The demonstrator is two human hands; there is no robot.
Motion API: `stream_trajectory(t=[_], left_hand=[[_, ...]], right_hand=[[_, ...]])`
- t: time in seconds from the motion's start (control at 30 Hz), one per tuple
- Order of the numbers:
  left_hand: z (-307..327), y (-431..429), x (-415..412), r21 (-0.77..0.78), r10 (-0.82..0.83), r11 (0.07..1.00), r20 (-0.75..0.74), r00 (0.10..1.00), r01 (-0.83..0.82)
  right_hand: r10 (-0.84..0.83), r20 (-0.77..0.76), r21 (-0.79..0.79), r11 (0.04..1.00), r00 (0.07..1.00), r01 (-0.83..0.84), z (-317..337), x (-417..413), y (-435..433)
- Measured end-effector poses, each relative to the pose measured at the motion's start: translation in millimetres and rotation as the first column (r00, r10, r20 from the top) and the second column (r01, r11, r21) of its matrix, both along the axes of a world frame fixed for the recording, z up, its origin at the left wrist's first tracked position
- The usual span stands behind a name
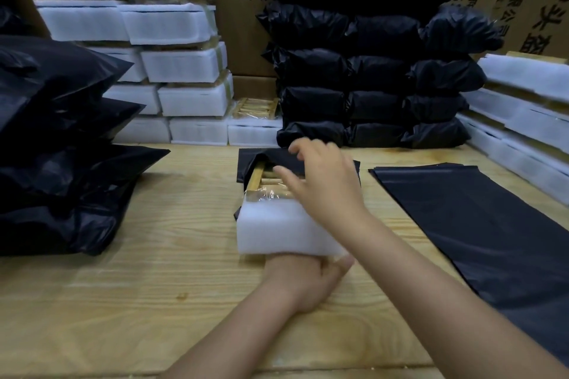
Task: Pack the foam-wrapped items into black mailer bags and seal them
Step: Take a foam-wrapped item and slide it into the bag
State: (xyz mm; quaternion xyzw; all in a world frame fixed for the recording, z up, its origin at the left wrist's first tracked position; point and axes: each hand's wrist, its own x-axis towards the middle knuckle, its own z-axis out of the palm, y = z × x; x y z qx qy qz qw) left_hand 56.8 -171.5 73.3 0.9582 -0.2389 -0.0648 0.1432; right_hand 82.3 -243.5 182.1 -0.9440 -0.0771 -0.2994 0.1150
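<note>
A foam-wrapped item (277,231), white foam at its near end and plastic-covered wooden slats further in, lies in the middle of the wooden table (154,271). Its far end sits inside the mouth of a black mailer bag (255,160). My left hand (298,283) holds the near end of the item, fingers hidden under the foam, thumb showing at the right corner. My right hand (323,188) reaches over the item and pinches the upper lip of the bag's mouth, lifting it.
Flat empty black bags (477,218) lie to the right. Sealed black packages are stacked at the back (369,71) and on the left (55,132). Foam-wrapped items are piled at the back left (172,64) and along the right edge (523,108). Cardboard boxes (243,24) stand behind.
</note>
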Motion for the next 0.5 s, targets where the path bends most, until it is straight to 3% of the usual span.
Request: stream_trajectory(t=[0.03, 0.07, 0.13, 0.2, 0.43, 0.5], left_hand=[[1, 1, 0, -0.033, -0.009, 0.999, 0.044, 0.999, 0.011], [1, 2, -2, -0.05, -0.012, 0.999, 0.058, 0.998, 0.015], [1, 3, -1, -0.074, 0.01, 0.997, 0.072, 0.997, -0.005], [-1, 4, -1, -0.062, 0.031, 0.998, 0.093, 0.995, -0.025], [2, 2, -2, -0.012, 0.023, 1.0, 0.095, 0.995, -0.022], [1, 4, -2, -0.031, 0.028, 0.999, 0.08, 0.996, -0.025]], right_hand=[[-0.026, -0.045, -0.049, 0.998, 0.999, 0.024, 0, 11, -4], [-0.06, -0.191, -0.101, 0.994, 0.98, 0.041, 2, 19, -5], [-0.046, -0.425, -0.04, 0.999, 0.904, 0.032, 15, 34, -8], [0.031, -0.503, -0.008, 0.999, 0.864, -0.041, 15, 41, -11], [-0.012, -0.322, -0.164, 0.986, 0.947, -0.043, 3, 29, -28], [-0.002, -0.274, -0.127, 0.991, 0.962, -0.034, 4, 23, -40]])
